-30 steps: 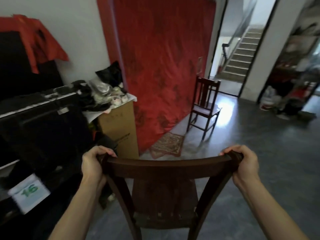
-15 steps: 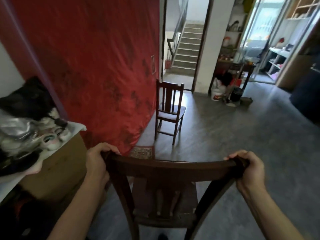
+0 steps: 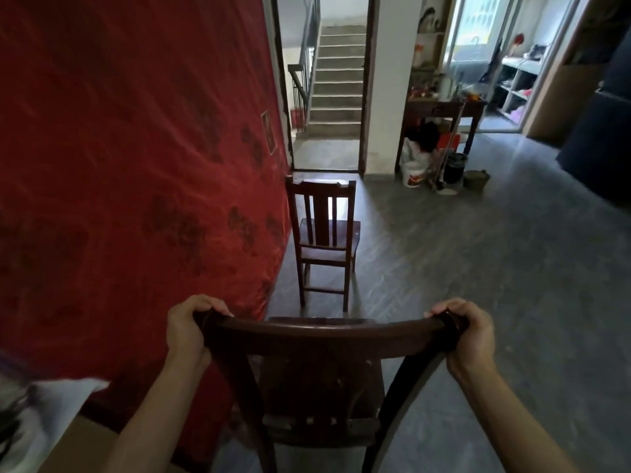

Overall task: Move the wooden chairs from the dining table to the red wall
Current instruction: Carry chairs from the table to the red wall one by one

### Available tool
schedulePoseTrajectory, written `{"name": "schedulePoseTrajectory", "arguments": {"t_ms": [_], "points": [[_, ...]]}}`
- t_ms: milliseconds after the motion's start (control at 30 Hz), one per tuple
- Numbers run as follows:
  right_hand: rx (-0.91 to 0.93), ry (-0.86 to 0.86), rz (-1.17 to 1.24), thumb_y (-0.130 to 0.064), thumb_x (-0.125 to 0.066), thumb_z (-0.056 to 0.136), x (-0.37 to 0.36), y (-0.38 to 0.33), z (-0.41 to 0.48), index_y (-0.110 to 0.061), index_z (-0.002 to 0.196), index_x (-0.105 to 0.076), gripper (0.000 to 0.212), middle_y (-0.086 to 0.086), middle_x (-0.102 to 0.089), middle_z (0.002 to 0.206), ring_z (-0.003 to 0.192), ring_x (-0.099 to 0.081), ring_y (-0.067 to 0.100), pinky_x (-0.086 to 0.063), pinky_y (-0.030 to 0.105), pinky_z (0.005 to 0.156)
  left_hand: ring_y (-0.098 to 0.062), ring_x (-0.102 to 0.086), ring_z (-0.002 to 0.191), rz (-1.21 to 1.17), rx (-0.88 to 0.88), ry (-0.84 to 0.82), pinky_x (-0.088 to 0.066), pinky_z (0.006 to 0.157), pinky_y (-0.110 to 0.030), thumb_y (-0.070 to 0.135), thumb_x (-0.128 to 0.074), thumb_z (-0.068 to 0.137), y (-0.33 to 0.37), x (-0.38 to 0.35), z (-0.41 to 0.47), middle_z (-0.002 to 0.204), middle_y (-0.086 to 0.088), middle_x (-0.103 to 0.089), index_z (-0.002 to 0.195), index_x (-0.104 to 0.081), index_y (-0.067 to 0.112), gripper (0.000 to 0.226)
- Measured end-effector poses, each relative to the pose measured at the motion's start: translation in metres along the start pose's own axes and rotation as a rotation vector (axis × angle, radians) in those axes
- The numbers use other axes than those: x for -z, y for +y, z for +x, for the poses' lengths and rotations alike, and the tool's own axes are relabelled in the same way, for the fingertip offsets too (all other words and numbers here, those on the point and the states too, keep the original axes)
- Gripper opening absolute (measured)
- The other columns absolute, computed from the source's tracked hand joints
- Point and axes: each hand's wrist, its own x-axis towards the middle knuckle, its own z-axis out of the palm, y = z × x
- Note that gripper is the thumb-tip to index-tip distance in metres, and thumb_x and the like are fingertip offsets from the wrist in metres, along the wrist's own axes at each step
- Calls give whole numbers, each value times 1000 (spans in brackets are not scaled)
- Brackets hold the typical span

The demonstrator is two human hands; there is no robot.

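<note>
I hold a dark wooden chair by its curved top rail, its back toward me. My left hand grips the rail's left end and my right hand grips the right end. The red wall, draped in red cloth, runs along my left side. A second wooden chair stands on the floor just ahead, beside the wall, its back facing me. The carried chair's legs are out of sight below the frame.
A cardboard box with a white cloth sits at the lower left. Ahead, a doorway opens to stairs. A small table with buckets under it stands right of a white pillar. Grey floor spreads to the right.
I have turned right and walked forward along the red wall with the chair. The second chair is now closer and straight ahead; the piano and cluttered box have slid out on the left.
</note>
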Motion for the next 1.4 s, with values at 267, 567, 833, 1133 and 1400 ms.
{"name": "schedulePoseTrajectory", "arguments": {"t_ms": [267, 567, 833, 1133, 1400], "points": [[66, 6, -86, -1, -40, 76, -75, 91, 114, -7, 51, -67, 38, 13, -62, 54, 55, -62, 26, -52, 25, 60, -26, -55, 50, 29, 31, -28, -48, 62, -31, 18, -46, 58, -31, 13, 174, 49, -7, -55, 42, -59, 13, 21], [101, 49, -225, -13, -47, 69, -117, 189, 212, -5, 55, -69, 27, 16, -63, 59, 64, -59, 35, -47, 37, 70, -29, -56, 57, 69, 45, -127, -47, 63, -29, 21, -42, 60, -79, 29, 331, 51, -9, -58, 45, -64, 9, 29], [133, 74, -234, -14, -46, 72, -119, 238, 255, -6, 57, -70, 30, 16, -64, 61, 64, -59, 37, -45, 41, 71, -30, -57, 56, 63, 44, -164, -51, 62, -24, 19, -42, 60, -115, 29, 393, 52, -11, -58, 49, -61, 5, 26], [118, 87, -235, -11, -40, 73, -98, 237, 246, -6, 56, -67, 33, 20, -61, 61, 67, -56, 39, -43, 43, 71, -35, -58, 65, 224, -37, -208, -50, 79, -35, 15, -42, 63, -133, 34, 387, 55, -10, -64, 50, -67, 11, 29], [37, 116, -307, -8, -41, 73, -67, 241, 192, -4, 54, -66, 31, 20, -63, 61, 72, -57, 40, -44, 48, 84, -29, -65, 75, 291, 60, -221, -45, 95, -42, 9, -41, 68, -139, 72, 325, 61, -10, -66, 54, -67, 7, 31]]}}
